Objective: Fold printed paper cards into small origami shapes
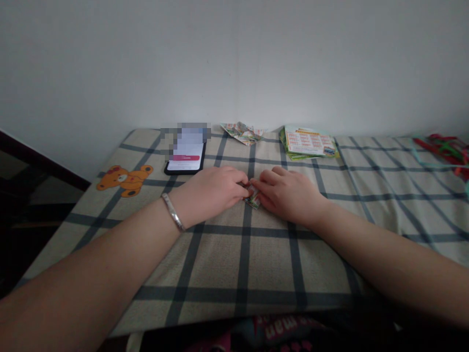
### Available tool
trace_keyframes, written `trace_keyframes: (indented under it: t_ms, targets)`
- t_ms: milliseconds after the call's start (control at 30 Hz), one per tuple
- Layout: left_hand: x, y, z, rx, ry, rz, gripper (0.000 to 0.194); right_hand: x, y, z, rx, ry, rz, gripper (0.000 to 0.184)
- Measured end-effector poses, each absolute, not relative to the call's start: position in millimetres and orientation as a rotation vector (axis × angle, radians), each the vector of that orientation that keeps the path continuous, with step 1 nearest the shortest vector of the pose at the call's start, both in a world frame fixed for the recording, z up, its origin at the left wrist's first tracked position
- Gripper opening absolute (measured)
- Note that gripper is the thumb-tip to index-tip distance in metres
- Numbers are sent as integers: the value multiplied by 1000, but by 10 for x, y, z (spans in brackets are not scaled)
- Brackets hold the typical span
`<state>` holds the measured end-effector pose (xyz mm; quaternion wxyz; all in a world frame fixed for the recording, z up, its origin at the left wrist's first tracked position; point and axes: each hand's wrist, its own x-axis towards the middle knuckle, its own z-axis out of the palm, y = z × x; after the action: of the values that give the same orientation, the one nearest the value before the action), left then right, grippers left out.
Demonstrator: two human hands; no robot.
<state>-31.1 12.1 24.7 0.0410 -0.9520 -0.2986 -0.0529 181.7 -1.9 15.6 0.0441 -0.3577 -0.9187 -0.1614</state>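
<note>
A small folded piece of printed paper (253,199) lies low over the checked cloth, mostly covered by fingers. My left hand (222,188), with a silver bracelet at the wrist, pinches its left side. From the right, my right hand (287,193) grips the same paper with curled fingers. The fingertips of both hands nearly meet there. Beyond them, close to the wall, sits a creased, partly folded printed sheet (244,133). To its right is a stack of flat printed leaflets (309,143).
A phone (185,151) with a lit screen leans or lies behind my left hand. An orange bear figure (124,180) is at the left of the checked tablecloth (220,259). Red and green items (445,151) lie at the far right. A white wall (234,63) stands behind.
</note>
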Motion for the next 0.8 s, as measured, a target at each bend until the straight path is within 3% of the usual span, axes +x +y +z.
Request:
trace_keyframes:
  t_ms: [800]
  targets:
    - [-255,42,325,-2774,-955,-100,15,1902,-8,219,-991,-2848,-352,22]
